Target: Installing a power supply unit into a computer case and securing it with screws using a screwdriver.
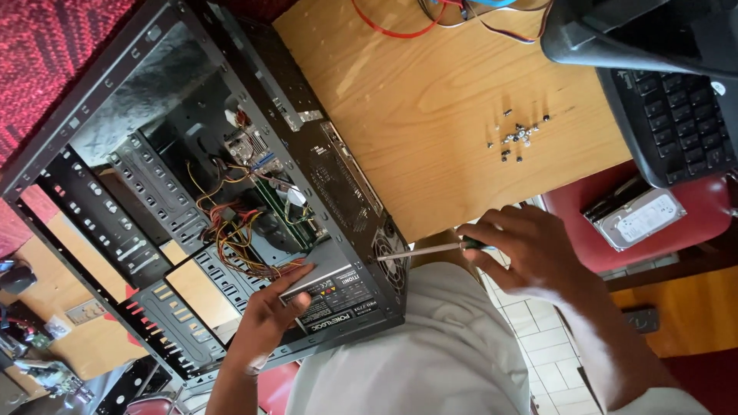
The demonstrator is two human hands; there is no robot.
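PC case (138, 115) lies open on the wooden desk (430, 100), side panel off; everything below is placed rel. to the case.

My left hand (265, 319) is inside the case at its near end, fingers spread flat on top of the power supply (338, 288), touching it, not gripping anything. PSU is a grey metal box w/ a black rectangular label on its top face, light print, small coloured marks along one edge. Bundle of red/yellow/orange wires (234, 230) runs from the PSU deeper into the case, just beside my fingertips.

My right hand (530, 250) is outside the case, off its rear panel, closed around the dark handle of a screwdriver (430, 249). Shaft points at the rear panel by the PSU fan grille (390, 257); tip at or v. near the panel, can't tell if seated in a screw.

Further from the case, on the desk: small heap of loose dark screws (519, 137). Beyond that, black keyboard (676, 123) at the desk edge. Hard drive (634, 217), silver w/ white rectangular label, lies on a red chair seat (569, 207) past the desk edge, well apart from the case.
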